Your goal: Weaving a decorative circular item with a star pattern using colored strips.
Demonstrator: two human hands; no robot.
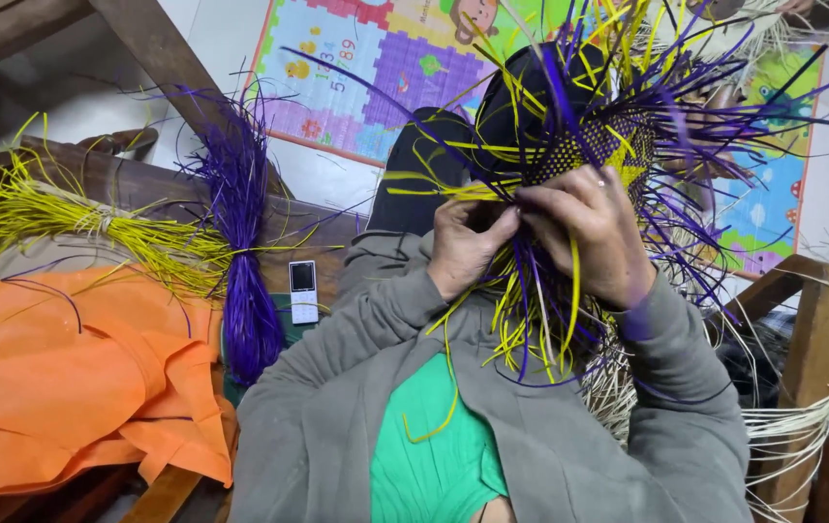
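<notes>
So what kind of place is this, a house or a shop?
Probably a room in a home used for weaving. A colourful play mat covers the floor, bundles of purple strands and yellow strands lie ready, and both hands work a half-woven piece.

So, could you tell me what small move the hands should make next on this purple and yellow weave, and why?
Probably the left hand should draw its pinched yellow strand across into the woven patch, since the right hand steadies the piece and loose ends fan outward.

both hands (pixel 531 232) raised, fingers curled (touching)
</notes>
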